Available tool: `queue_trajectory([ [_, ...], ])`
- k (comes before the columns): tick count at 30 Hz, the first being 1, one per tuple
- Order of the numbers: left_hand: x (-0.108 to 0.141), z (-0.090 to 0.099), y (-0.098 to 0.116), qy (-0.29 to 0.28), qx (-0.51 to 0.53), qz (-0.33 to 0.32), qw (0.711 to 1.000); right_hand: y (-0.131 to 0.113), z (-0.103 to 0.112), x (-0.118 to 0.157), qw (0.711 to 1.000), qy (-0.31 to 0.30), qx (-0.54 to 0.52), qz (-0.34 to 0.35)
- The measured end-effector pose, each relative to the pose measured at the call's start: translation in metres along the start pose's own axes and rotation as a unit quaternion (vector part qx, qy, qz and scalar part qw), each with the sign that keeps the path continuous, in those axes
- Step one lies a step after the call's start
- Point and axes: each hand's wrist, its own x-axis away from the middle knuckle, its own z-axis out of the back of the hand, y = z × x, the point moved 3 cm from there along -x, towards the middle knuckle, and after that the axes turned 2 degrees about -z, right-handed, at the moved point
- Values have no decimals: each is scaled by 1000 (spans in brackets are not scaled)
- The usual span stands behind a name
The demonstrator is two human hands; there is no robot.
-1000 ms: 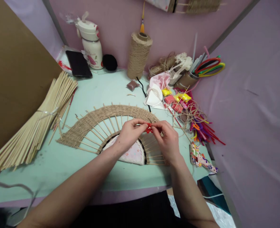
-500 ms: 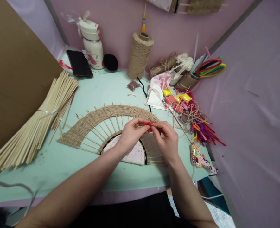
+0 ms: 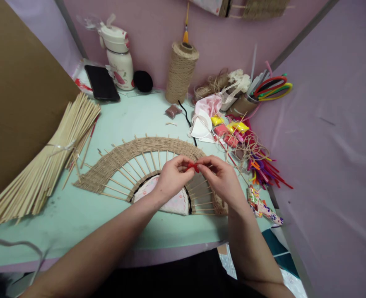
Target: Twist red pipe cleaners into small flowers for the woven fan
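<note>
Between my fingertips is a small red piece (image 3: 193, 166), bent or folded a little like a bow; its material is too small to tell. My left hand (image 3: 176, 176) pinches its left side. On its other side, the thumb and forefinger of my right hand (image 3: 218, 174) close on the edge. Both hands are above a fan-shaped weaving (image 3: 152, 144) of brown twine on thin sticks, lying flat on the table. At the fan's base sits a pale half-round panel (image 3: 173, 200) with a black border, partly hidden by my left hand and wrist.
A bundle of wooden sticks (image 3: 43, 165) lies left. Behind stand a white bottle (image 3: 121, 62), a phone (image 3: 102, 82), a black ball (image 3: 143, 81) and a twine spool (image 3: 181, 74). To the right are clay packets (image 3: 231, 140), pipe cleaners (image 3: 266, 174), scissors (image 3: 273, 89) and a floral-patterned glue gun (image 3: 259, 203).
My right hand has shifted slightly right and turned, uncovering more of the fan's right end. The red piece now shows more widely between the fingertips. The view has shifted a little.
</note>
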Motion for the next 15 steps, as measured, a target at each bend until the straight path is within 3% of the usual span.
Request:
queue_trajectory([
  [4, -1, -1, 4, -3, 65, 38, 997, 4, 4, 1, 1000, -1, 11, -4],
  [9, 1, -3, 3, -32, 140, 97, 985, 0, 8, 4, 999, -23, 33, 37],
  [15, 3, -3, -4, -84, 233, 226, 942, -6, 12, 8, 989, -54, 69, 117],
])
